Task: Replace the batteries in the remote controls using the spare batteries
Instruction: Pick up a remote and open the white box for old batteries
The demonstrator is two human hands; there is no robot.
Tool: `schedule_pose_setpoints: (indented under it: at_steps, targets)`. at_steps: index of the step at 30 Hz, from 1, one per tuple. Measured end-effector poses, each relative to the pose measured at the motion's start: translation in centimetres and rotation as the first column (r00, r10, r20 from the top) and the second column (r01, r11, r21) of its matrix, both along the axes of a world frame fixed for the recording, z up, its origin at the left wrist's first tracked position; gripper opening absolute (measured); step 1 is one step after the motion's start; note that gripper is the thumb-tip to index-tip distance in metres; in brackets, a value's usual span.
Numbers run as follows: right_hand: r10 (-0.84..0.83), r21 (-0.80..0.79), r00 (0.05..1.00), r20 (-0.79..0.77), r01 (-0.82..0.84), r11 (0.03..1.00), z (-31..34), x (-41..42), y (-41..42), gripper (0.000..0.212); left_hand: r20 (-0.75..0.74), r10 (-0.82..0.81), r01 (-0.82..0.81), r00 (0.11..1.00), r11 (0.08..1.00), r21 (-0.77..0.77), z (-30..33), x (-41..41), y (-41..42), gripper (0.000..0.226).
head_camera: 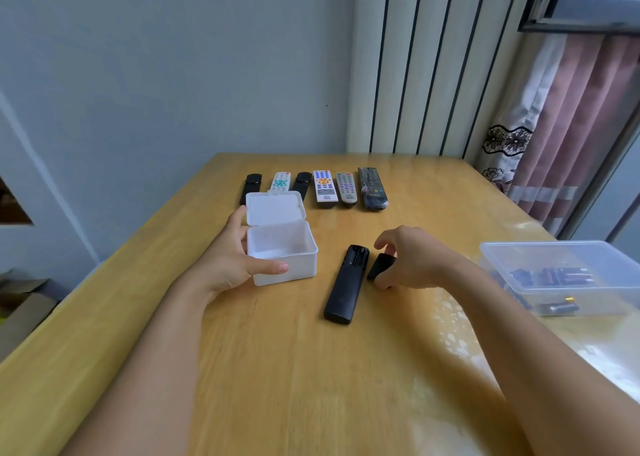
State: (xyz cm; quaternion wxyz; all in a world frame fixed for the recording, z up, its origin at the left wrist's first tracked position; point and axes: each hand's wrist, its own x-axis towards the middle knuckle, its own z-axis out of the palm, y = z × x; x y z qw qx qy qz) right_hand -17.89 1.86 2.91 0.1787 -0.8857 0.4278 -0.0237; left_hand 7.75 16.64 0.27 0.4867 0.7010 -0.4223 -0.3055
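Left hand (230,259) gripping empty white box (282,253), lid up, right hand (408,259) pinching black battery cover (379,265), clear tub (568,275) far right holding batteries (543,277).

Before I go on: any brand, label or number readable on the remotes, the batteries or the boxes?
None can be read.
Row of remotes: button legends and a mark low on the white one, too small and blurred.
Wrapped black remote: a pale brand line near its lower end, blurred.
Batteries in the clear tub: printing illegible.
White box and open remote: no text visible.
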Motion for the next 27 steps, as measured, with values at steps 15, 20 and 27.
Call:
schedule_pose_setpoints:
  at_steps: [15, 20, 27]
  targets:
    - [0.040, 0.020, 0.990, 0.133, -0.043, 0.999, -0.6, 0.1, -0.3, 0.066, -0.011, 0.332, -0.329, 0.943, 0.939, 0.097, 1.4, 3.6, 3.6, 0.110]
    - [-0.009, -0.093, 0.922, 0.388, 0.049, 0.994, -0.8, 0.7, 0.4, 0.053, -0.295, 0.601, -0.635, 0.743, 0.772, -0.025, 0.0, 3.9, 0.9, 0.042]
    - [0.080, 0.085, 0.650, 0.755, -0.218, 0.972, -0.2, 7.0, 6.9, 0.042, -0.443, 0.570, -0.696, 0.692, 0.690, -0.198, -0.8, 3.4, 0.0, 0.030]
